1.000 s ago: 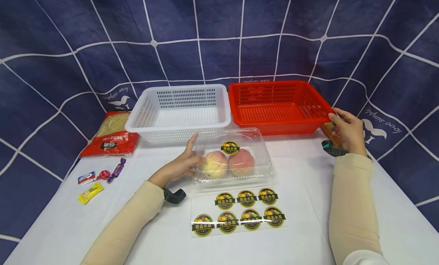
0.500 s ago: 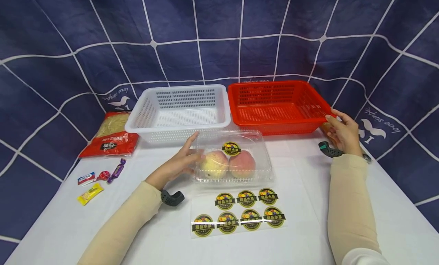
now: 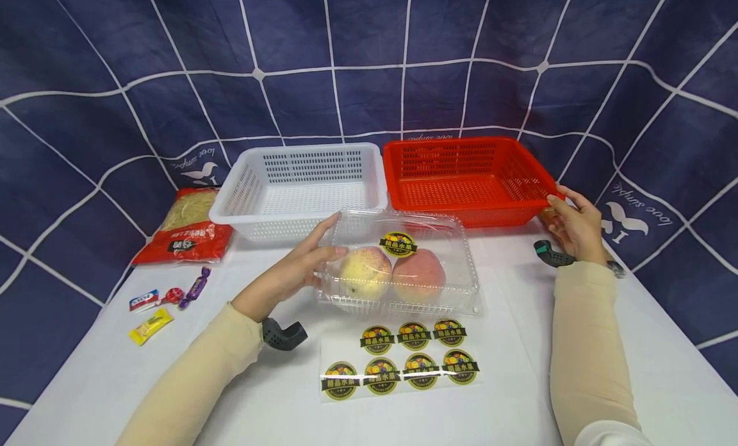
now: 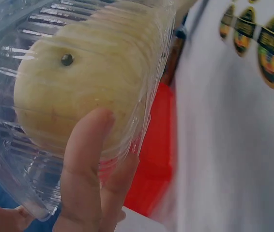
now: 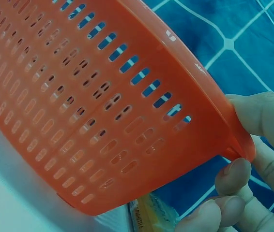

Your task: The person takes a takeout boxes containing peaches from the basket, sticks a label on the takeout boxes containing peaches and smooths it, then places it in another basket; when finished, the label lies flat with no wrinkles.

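In the head view, my left hand (image 3: 296,270) grips the left end of a clear plastic fruit box (image 3: 438,231). Its lid bears a round black-and-gold sticker (image 3: 398,244). Inside lie a yellowish peach (image 3: 366,273) and a redder peach (image 3: 419,277). The left wrist view shows fingers (image 4: 84,164) against the clear wall, close to the yellowish peach (image 4: 88,82). At the right, my right hand (image 3: 579,225) pinches the near right corner of the red basket (image 3: 461,209). The right wrist view has thumb and fingers around the rim of that basket (image 5: 142,96).
A white basket (image 3: 300,213) stands left of the red one. A sheet of round stickers (image 3: 400,363) lies in front of the box. Farther left are a red food bag (image 3: 187,225), a purple candy (image 3: 196,288) and a yellow candy (image 3: 151,325). An orange packet (image 5: 151,212) lies behind the right hand.
My left hand has raised the fruit box slightly and brought it nearer and to the right. The right hand has shifted a little left at the basket's corner.
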A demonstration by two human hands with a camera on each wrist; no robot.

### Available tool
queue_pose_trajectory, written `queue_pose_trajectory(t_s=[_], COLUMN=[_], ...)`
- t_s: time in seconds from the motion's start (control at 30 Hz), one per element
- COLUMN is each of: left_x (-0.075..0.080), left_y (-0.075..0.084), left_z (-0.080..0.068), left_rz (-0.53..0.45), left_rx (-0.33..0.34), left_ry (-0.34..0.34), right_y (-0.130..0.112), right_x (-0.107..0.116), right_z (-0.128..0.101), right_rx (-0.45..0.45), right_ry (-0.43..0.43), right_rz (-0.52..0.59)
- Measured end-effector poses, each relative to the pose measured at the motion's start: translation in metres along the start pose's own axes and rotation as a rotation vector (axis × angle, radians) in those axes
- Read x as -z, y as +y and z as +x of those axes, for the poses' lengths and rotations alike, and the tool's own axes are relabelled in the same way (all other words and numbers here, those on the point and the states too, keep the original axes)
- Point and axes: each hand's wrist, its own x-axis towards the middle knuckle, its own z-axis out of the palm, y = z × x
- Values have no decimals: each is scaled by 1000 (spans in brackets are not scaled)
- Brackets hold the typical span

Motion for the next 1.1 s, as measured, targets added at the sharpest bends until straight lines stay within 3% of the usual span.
queue_pose_trajectory(t_s=[0.23, 0.43, 0.77, 1.1], left_x=[-8, -15, -32, -53], left_y=[35, 61, 87, 95], left_z=[11, 31, 90, 151], left_rz=[-22, -47, -118, -187], left_rx=[-49, -72, -80, -78], left_ry=[32, 62, 162, 263], right_y=[1, 2, 4, 4], right_x=[0, 0, 3, 2], right_z=[1, 3, 4, 4], right_rx=[5, 13, -12, 4], right_ry=[1, 12, 22, 19], right_rz=[27, 34, 44, 55])
